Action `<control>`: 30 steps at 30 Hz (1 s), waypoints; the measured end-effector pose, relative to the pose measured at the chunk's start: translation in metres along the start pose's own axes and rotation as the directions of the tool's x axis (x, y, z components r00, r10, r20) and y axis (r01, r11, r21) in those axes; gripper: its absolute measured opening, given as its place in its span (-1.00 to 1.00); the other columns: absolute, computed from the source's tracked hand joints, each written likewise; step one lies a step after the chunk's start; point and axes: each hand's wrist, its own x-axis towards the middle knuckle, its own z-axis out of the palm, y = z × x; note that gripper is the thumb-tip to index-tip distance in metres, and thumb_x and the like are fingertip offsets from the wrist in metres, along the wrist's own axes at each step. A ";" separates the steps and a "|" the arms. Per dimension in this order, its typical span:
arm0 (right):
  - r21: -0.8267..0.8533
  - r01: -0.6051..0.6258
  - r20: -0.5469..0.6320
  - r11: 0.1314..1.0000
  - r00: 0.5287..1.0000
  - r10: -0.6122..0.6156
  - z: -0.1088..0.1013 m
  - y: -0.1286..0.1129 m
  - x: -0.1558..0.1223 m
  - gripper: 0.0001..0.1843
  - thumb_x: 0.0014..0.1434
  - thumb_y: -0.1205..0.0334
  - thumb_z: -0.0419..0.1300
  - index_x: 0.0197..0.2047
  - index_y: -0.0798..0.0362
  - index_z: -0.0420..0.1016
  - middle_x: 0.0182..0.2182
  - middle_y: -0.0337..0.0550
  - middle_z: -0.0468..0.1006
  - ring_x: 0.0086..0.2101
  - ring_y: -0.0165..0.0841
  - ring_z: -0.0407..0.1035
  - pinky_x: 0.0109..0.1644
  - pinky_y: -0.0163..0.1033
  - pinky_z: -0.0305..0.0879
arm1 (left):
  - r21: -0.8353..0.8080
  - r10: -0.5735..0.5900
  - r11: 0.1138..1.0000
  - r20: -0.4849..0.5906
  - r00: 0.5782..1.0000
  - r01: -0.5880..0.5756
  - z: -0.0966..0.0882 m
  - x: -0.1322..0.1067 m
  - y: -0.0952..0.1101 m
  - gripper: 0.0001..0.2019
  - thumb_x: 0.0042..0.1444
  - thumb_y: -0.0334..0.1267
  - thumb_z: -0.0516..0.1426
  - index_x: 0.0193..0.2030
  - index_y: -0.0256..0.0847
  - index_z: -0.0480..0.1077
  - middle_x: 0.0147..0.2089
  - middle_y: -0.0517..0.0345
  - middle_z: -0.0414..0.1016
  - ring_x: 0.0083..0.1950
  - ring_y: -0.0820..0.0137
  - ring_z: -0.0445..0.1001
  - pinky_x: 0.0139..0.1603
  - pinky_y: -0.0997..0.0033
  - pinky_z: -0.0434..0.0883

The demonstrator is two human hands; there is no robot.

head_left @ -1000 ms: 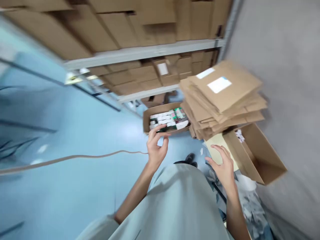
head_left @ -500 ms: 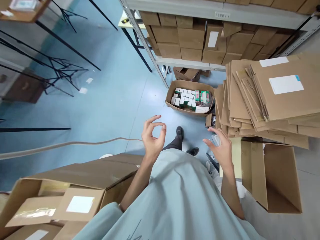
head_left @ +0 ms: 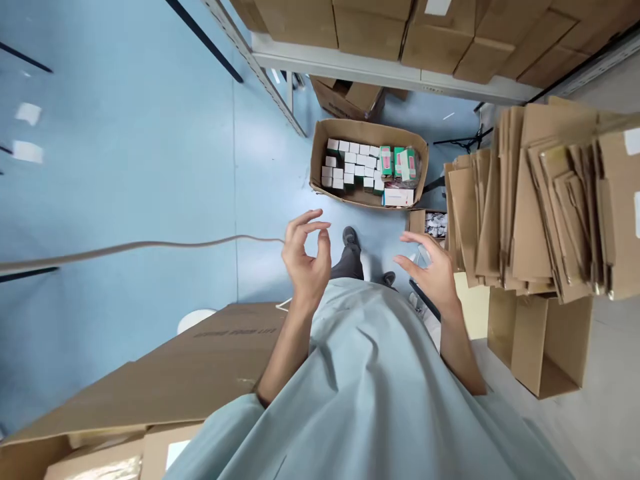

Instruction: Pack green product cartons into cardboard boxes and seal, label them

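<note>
My left hand (head_left: 305, 263) is raised in front of my chest, thumb and forefinger curled into a pinch. A long thin brown strip (head_left: 150, 245) runs from the left edge of the view straight to this hand and ends at it. My right hand (head_left: 430, 273) hovers to the right with its fingers spread and nothing in it. Beyond both hands an open carton (head_left: 318, 157) lies on the blue floor, filled with several small white and green boxes.
A tall pile of flattened cartons (head_left: 540, 200) stands at the right, above an open empty carton (head_left: 540, 340). A large closed carton (head_left: 200, 360) is at the lower left. Shelving (head_left: 380, 67) loaded with cartons runs along the top. My shoes (head_left: 350, 237) show below.
The view has tipped further down toward the floor. Both hands kept their pose, and the strip stayed at my left hand. The large carton at lower left came into view.
</note>
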 end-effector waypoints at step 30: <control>-0.116 -0.321 0.365 0.940 0.866 0.341 0.378 0.330 0.365 -0.69 0.45 -0.07 0.30 -0.03 -0.02 0.70 -0.13 -0.04 0.80 -0.09 -0.12 0.70 0.17 0.05 0.64 | 0.179 -0.523 0.851 0.220 0.823 0.493 0.221 0.199 -0.432 -0.74 0.35 -0.29 0.23 0.15 -0.13 0.50 0.19 -0.16 0.62 0.23 0.05 0.60 0.36 -0.05 0.53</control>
